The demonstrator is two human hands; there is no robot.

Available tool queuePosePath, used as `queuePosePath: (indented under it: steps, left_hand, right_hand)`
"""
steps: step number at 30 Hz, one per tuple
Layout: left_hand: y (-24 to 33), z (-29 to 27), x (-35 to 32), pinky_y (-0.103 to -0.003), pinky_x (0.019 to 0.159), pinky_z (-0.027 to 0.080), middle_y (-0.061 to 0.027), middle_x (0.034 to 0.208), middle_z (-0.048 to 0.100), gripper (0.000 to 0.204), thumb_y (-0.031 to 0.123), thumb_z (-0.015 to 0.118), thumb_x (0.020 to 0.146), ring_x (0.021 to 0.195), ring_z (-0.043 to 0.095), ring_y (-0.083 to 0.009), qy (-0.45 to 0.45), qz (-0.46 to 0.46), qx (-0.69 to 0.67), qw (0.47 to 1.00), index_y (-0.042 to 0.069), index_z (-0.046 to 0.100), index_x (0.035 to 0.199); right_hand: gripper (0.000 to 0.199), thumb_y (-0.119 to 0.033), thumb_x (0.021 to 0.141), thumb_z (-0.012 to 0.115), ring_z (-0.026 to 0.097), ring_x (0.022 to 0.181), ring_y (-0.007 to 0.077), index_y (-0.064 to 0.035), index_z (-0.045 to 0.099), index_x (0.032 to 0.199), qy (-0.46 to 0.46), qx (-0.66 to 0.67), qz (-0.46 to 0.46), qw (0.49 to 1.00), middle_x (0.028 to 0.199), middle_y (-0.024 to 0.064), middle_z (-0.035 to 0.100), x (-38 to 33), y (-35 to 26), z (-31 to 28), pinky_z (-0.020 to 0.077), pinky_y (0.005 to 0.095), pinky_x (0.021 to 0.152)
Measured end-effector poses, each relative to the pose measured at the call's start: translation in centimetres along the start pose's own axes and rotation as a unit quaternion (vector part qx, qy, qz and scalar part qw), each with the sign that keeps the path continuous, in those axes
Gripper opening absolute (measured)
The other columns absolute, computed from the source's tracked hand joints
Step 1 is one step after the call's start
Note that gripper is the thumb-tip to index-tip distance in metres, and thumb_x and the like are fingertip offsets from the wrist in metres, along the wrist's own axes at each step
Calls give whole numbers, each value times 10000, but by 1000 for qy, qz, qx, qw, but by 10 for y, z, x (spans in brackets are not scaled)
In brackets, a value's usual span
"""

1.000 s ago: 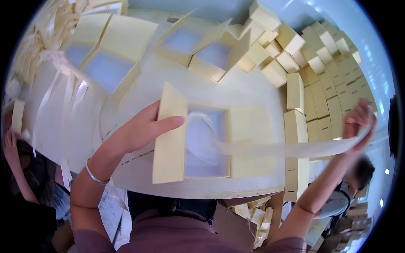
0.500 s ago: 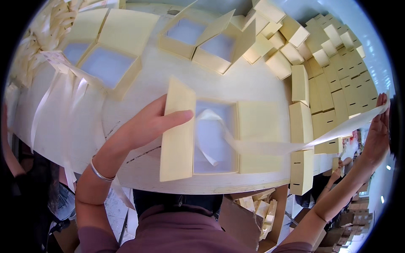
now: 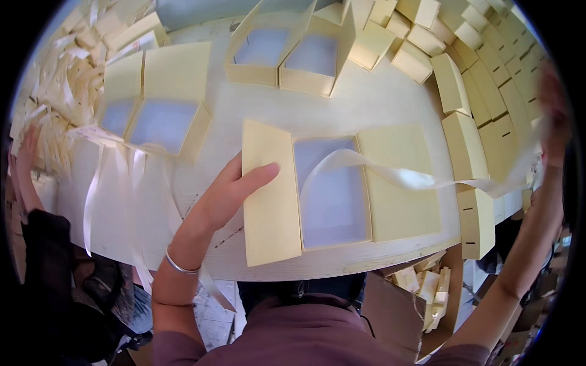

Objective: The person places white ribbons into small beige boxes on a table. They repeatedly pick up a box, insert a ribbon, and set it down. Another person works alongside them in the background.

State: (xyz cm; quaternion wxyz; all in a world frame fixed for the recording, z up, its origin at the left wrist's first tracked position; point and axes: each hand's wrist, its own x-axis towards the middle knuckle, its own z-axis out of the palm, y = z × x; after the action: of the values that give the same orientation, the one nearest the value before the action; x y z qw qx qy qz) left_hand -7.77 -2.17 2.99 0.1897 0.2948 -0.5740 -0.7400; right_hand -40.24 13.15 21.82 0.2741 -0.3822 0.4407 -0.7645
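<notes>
A cream cardboard box [image 3: 332, 195] with a pale lilac inside lies open before me, a flap folded out on each side. My left hand [image 3: 235, 186] grips its upright left flap [image 3: 271, 201], the thumb over the front face and the fingers hidden behind. From inside the box a white satin ribbon [image 3: 409, 178] rises, curls over the right flap [image 3: 400, 213] and runs toward my right hand [image 3: 552, 113]. That hand is raised at the far right edge, smeared by motion, with the ribbon trailing from it; its fingers do not show clearly.
More open cream boxes [image 3: 177, 70] stand at the back of the white table [image 3: 226, 110]. Closed boxes [image 3: 464, 143] are stacked along the right. Ribbon-covered pieces [image 3: 67, 85] heap at far left, near another person's hand [image 3: 27, 152]. A carton [image 3: 397, 305] of small pieces stands below the table.
The ribbon has lifted off the box bottom and now twists above the right flap. My right hand has gone higher. My left hand stays on the left flap while the view has shifted.
</notes>
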Motion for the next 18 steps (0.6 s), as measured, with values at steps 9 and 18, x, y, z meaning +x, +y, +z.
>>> queuePosePath:
  steps: [9,18]
  left_hand:
    - [-10,-7,-4,-259,781,431,-84,1057,535,474,276,521,845,939,525,-135,36,-35,-14,999,-28,416,1193]
    - [-8,2,-8,-244,747,437,-88,1047,537,477,280,502,841,926,529,-126,62,-40,-36,997,-27,412,1195]
  right_hand:
    - [147,-92,794,499,554,643,306,23,573,741,-401,-412,120,809,699,173,583,-52,213,87,450,369,603]
    - [134,-101,775,517,556,691,334,10,586,746,-449,-510,105,726,745,179,590,-60,228,83,439,393,627]
